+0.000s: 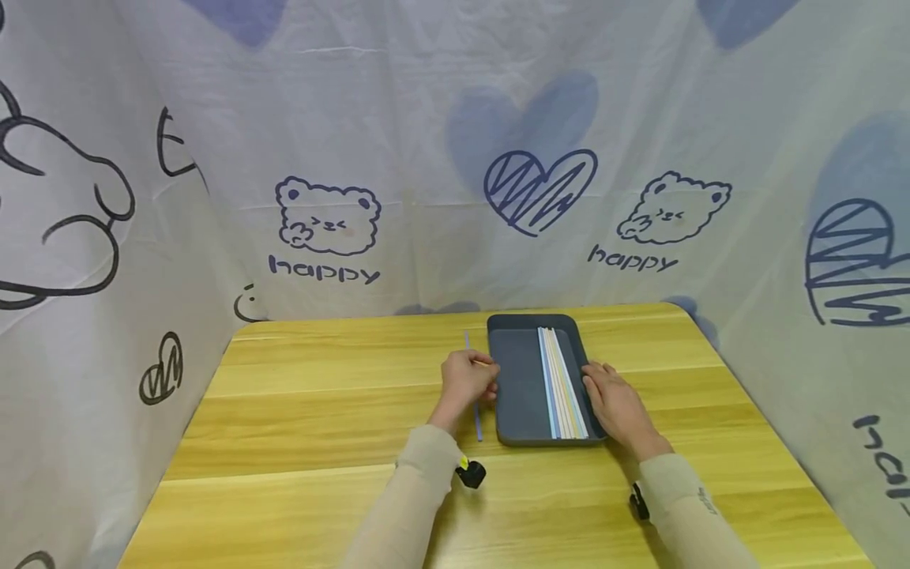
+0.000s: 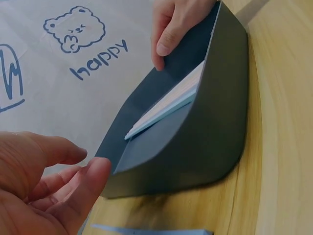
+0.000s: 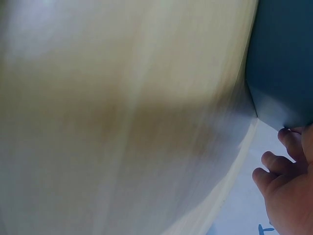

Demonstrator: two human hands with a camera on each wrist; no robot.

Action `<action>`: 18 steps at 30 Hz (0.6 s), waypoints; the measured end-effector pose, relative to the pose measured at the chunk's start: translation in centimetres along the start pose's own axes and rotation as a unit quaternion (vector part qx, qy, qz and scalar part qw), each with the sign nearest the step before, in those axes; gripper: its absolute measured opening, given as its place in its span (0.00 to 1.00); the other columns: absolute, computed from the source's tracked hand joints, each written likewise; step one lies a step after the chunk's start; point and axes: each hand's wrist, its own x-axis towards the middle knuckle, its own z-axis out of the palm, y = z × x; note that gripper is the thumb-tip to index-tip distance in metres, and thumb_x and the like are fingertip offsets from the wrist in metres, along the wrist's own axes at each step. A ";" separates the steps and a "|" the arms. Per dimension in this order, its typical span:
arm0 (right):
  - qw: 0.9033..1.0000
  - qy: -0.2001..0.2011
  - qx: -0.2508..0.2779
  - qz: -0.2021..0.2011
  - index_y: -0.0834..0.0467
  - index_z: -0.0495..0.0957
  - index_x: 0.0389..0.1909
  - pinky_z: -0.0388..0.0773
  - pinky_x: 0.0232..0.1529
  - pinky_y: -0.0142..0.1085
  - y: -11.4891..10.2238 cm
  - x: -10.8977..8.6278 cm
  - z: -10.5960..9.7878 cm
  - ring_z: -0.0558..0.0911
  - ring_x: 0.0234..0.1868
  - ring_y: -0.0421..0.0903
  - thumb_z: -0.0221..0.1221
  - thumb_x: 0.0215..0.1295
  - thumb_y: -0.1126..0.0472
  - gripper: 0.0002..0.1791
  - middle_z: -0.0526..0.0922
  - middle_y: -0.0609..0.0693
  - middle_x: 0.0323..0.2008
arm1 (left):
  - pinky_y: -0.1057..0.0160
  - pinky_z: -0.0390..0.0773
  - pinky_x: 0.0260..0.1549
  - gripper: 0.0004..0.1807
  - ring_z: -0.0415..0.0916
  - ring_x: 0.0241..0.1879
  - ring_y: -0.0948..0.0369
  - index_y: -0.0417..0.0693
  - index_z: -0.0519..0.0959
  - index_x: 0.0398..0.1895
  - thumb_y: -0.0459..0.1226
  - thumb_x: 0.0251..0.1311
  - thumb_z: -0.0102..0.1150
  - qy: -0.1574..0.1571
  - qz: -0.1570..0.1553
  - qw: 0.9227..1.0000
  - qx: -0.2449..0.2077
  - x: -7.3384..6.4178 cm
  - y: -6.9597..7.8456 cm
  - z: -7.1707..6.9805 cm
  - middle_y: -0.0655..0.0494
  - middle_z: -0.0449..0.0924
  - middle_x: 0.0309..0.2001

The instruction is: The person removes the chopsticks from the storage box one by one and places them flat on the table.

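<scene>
A dark grey rectangular tray (image 1: 522, 379) lies on the table, with a bundle of long thin pastel sticks (image 1: 562, 387) along its right side. One thin blue-violet stick (image 1: 479, 423) lies on the table just left of the tray. Over that stick, my left hand (image 1: 469, 379) hovers beside the tray's left wall. In the left wrist view its thumb and index finger (image 2: 68, 151) are apart, with nothing between them. My right hand (image 1: 622, 407) holds the tray's right rim, thumb over the edge and other fingers (image 3: 288, 147) along the outside wall.
The wooden table (image 1: 320, 411) has rounded far corners. Hanging white cloth (image 1: 426, 237) with bear and heart drawings encloses it at the back and sides. Small black wrist devices (image 1: 471, 474) sit at both cuffs.
</scene>
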 end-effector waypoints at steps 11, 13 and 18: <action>1.000 -0.003 0.002 0.010 0.70 0.76 0.67 0.69 0.74 0.66 -0.2 0.0 -0.1 0.71 0.73 0.73 0.48 0.85 0.59 0.22 0.74 0.69 0.71 | 0.60 0.90 0.20 0.08 0.80 0.16 0.63 0.33 0.85 0.44 0.28 0.63 0.67 -0.036 0.013 0.999 -0.008 -0.4 0.8 1.6 0.28 0.88 0.38; 1.000 -0.006 0.001 0.012 0.70 0.75 0.67 0.69 0.74 0.67 -0.1 0.0 -0.1 0.70 0.73 0.73 0.47 0.85 0.59 0.22 0.74 0.69 0.71 | 0.60 0.90 0.21 0.09 0.81 0.16 0.63 0.33 0.85 0.45 0.28 0.64 0.68 -0.041 0.008 0.999 -0.005 -0.5 0.9 2.0 0.28 0.88 0.39; 1.000 -0.008 0.003 0.016 0.69 0.75 0.68 0.68 0.75 0.67 0.0 0.0 -0.1 0.70 0.73 0.74 0.47 0.85 0.59 0.23 0.73 0.69 0.72 | 0.62 0.89 0.19 0.12 0.80 0.16 0.63 0.29 0.84 0.47 0.27 0.63 0.67 -0.049 0.009 0.999 -0.017 -0.6 1.0 3.0 0.27 0.88 0.39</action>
